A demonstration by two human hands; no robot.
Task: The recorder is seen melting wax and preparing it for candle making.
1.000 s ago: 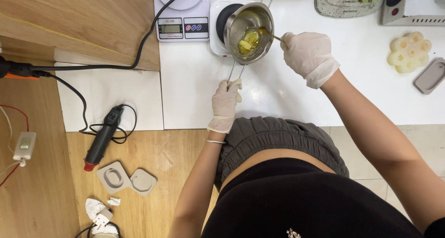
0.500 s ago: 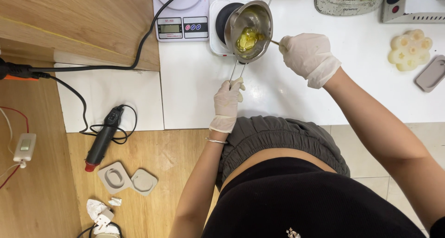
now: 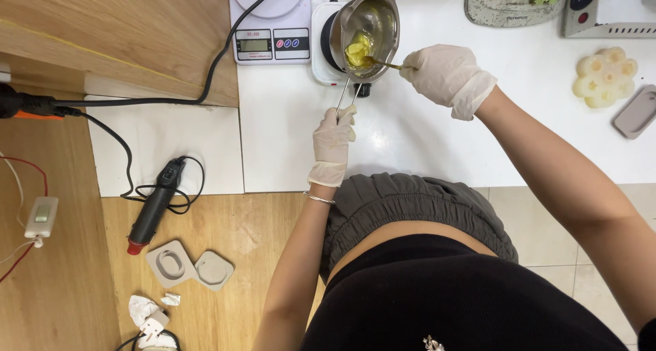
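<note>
A small steel pot (image 3: 369,20) with yellow wax-like lumps (image 3: 357,50) inside sits on a small white hot plate (image 3: 322,50) on the white table (image 3: 437,146). My left hand (image 3: 333,143), in a white glove, grips the pot's thin wire handle (image 3: 347,95). My right hand (image 3: 445,74), also gloved, holds a slim metal spoon (image 3: 384,64) whose tip is in the yellow lumps.
A white kitchen scale (image 3: 272,23) stands left of the hot plate. A flower-shaped pale yellow block (image 3: 605,76) and a grey mould (image 3: 635,112) lie at the right. On the floor lie a black corded tool (image 3: 154,207), grey moulds (image 3: 188,268) and cables.
The pot stays on the hot plate with my left hand on its handle. My right hand has shifted slightly, moving the spoon among the yellow lumps.
</note>
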